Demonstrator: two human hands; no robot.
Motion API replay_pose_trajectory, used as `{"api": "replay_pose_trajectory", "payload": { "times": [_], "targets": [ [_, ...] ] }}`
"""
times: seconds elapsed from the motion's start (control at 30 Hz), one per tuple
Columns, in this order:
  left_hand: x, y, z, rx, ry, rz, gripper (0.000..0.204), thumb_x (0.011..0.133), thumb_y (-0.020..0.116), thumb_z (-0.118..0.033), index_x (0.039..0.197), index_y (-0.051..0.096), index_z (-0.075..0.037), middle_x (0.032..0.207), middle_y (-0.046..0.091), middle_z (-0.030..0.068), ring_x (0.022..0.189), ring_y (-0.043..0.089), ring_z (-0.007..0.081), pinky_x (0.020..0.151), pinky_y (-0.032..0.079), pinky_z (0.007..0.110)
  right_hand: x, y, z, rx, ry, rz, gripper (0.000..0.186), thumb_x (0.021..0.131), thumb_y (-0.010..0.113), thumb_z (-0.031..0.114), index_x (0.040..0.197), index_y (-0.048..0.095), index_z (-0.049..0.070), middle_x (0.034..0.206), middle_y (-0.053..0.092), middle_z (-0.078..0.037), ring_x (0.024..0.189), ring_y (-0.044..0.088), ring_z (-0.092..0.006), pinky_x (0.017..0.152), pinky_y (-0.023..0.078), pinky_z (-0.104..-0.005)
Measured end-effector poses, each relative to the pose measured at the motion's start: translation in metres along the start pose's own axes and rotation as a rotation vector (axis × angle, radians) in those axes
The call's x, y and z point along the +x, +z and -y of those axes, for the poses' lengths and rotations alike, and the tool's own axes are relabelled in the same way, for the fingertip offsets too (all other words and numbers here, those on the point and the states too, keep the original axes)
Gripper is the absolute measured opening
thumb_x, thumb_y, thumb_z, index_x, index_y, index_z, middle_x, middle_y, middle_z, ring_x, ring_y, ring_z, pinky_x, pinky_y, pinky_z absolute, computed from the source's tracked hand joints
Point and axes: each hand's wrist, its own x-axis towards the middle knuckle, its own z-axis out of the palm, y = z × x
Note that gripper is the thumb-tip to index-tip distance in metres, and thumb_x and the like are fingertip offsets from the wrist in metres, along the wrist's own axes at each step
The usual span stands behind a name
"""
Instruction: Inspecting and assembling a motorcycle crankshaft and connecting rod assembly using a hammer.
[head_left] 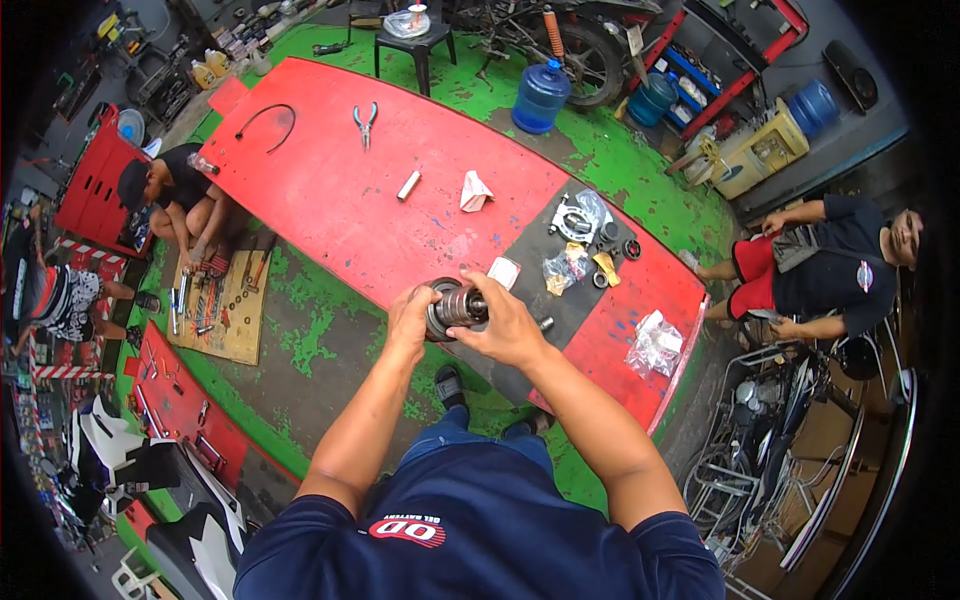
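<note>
Both hands grip a round metal pulley assembly [461,304] over the near edge of the red work table. It has a wide dark disc on its left and a ribbed, spring-like middle. My left hand [408,316] is closed round the disc side. From the right, my right hand [506,328] wraps the other end, thumb pressed on the ribbed part. A small white and red packet [504,271] lies just beyond my right fingers. Below that hand, a short metal rod [545,323] rests on the dark mat [530,250].
The red table [320,180] holds pliers [366,128], a metal cylinder [409,186], crumpled paper [476,192], a pale ring-shaped part [577,223] and plastic bags [655,345]. One person [190,190] crouches at left; another [825,255] is at right. A motorcycle [190,500] stands lower left.
</note>
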Motion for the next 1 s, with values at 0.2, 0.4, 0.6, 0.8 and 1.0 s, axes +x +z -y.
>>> {"api": "replay_pose_trajectory", "payload": {
  "times": [0.2, 0.4, 0.6, 0.8, 1.0],
  "targets": [
    [-0.017, -0.001, -0.014, -0.002, -0.046, 0.002, 0.020, 0.083, 0.064, -0.019, 0.085, 0.068, 0.000, 0.081, 0.064, 0.0017, 0.074, 0.058, 0.0122, 0.068, 0.047, 0.030, 0.000, 0.009, 0.004, 0.094, 0.028, -0.029, 0.063, 0.070, 0.093, 0.025, 0.123, 0.064, 0.006, 0.112, 0.069, -0.014, 0.098, 0.071, -0.0273, 0.089, 0.056, -0.0371],
    [-0.010, -0.023, -0.003, -0.062, -0.077, -0.060, 0.019, 0.083, 0.064, -0.019, 0.085, 0.069, 0.000, 0.079, 0.064, 0.0020, 0.070, 0.058, 0.0119, 0.065, 0.046, 0.029, -0.006, -0.017, 0.012, 0.161, 0.127, -0.107, 0.057, 0.075, 0.090, 0.024, 0.123, 0.062, 0.007, 0.107, 0.069, -0.007, 0.093, 0.068, -0.0182, 0.083, 0.056, -0.0335],
    [-0.007, -0.059, 0.009, -0.253, -0.193, -0.049, 0.024, 0.086, 0.061, -0.020, 0.097, 0.070, 0.000, 0.086, 0.071, 0.0078, 0.074, 0.068, 0.0181, 0.068, 0.056, 0.033, -0.028, -0.034, -0.024, 0.218, 0.391, -0.241, 0.056, 0.078, 0.086, 0.023, 0.126, 0.060, 0.009, 0.110, 0.063, -0.012, 0.101, 0.066, -0.0252, 0.089, 0.055, -0.0381],
    [-0.030, -0.068, -0.010, -0.441, -0.365, 0.088, 0.052, 0.085, 0.051, -0.034, 0.117, 0.067, 0.004, 0.107, 0.075, 0.0187, 0.094, 0.075, 0.0310, 0.086, 0.063, 0.047, -0.066, -0.009, -0.112, -0.335, 0.615, 0.214, 0.058, 0.079, 0.083, 0.026, 0.130, 0.058, 0.015, 0.122, 0.058, -0.022, 0.115, 0.061, -0.0436, 0.096, 0.053, -0.0506],
    [-0.060, -0.043, -0.027, -0.585, -0.489, 0.167, 0.057, 0.085, 0.050, -0.049, 0.117, 0.071, -0.007, 0.108, 0.075, 0.0152, 0.096, 0.073, 0.0358, 0.083, 0.059, 0.058, -0.053, 0.015, -0.144, -0.472, 0.550, 0.192, 0.068, 0.078, 0.085, 0.027, 0.138, 0.054, 0.016, 0.133, 0.053, -0.022, 0.127, 0.055, -0.0426, 0.102, 0.051, -0.0516]
  ]
}}
